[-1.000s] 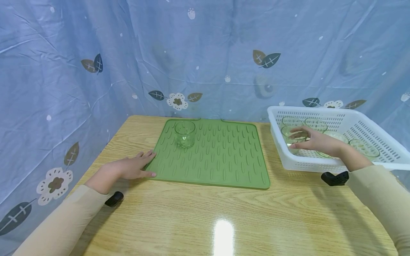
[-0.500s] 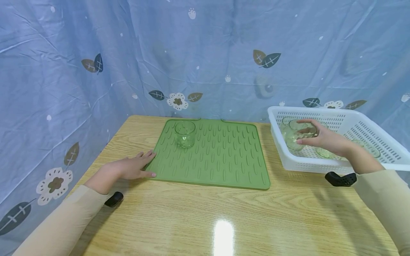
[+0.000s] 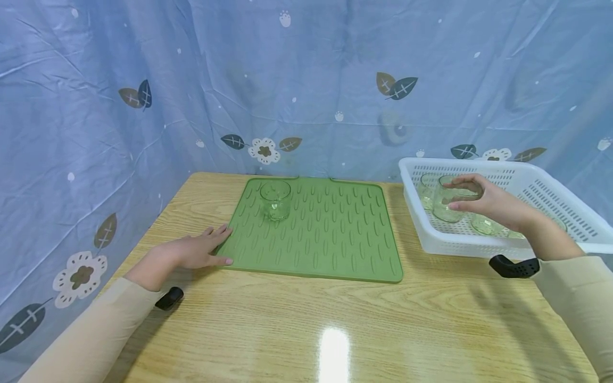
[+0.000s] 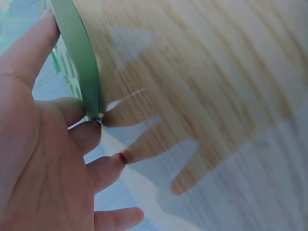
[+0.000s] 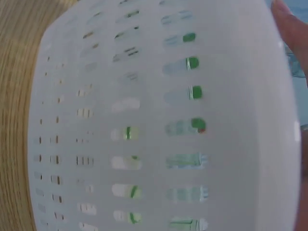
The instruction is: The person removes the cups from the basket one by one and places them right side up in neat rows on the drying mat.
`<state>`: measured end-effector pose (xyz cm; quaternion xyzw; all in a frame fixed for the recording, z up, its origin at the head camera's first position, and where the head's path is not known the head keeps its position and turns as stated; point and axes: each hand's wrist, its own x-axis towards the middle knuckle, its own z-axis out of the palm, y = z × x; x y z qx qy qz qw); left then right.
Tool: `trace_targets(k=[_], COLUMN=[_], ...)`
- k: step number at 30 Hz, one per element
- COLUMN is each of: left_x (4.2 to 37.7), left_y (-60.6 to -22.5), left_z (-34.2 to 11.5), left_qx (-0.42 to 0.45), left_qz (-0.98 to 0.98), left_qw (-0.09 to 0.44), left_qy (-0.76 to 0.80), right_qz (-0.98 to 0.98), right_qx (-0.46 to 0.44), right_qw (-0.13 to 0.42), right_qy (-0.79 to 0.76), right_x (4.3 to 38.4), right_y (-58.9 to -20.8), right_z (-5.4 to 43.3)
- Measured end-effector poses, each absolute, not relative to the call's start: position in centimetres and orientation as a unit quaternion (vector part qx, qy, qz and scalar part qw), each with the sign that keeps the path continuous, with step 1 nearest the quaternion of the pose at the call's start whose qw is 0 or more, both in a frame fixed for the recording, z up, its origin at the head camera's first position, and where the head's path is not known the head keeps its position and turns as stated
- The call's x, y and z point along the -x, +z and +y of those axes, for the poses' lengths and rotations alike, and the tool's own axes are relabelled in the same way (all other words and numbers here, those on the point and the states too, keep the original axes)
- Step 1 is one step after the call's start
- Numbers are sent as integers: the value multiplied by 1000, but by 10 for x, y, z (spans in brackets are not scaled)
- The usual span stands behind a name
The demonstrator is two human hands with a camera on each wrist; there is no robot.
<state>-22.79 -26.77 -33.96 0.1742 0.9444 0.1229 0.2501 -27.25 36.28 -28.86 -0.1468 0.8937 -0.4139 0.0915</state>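
Note:
In the head view, my right hand (image 3: 498, 202) holds a clear greenish drinking glass (image 3: 446, 206) inside the white basket (image 3: 460, 242), thumb on the near side and fingers across the rim. The basket wall hides most of this grip in the right wrist view, where a fingertip (image 5: 284, 8) shows past the rim. My left hand (image 3: 193, 251) rests at the left edge of the green ridged mat (image 3: 330, 234), fingers extended. Its fingertips meet the mat's rim in the left wrist view. Another glass (image 3: 275, 201) stands upright on the mat's back left part.
More glasses, such as a near one (image 3: 486, 225), sit in the basket, partly behind my right hand and forearm. The basket stands right of the mat on the wooden table (image 3: 268, 324). A blue patterned curtain (image 3: 316, 80) hangs behind and at the left.
My right hand has moved right and slightly up with a glass, which has shifted away from its earlier place at the basket's left side. My left hand and the mat's glass stay put.

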Motion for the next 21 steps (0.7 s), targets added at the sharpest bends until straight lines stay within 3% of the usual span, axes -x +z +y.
trace_targets(k=[12,21], left_x=[227,227], left_y=[-339,-339], left_z=[-267,-267], left_qx=[-176,-173], left_qz=[945,945], left_qw=[248,248], left_qy=[123,122], right_qz=[851,845], right_qx=[204,207], right_qw=[56,58], right_qy=[-481,-489], right_x=[270,270], right_y=[-287,-282], right_z=[355,345])
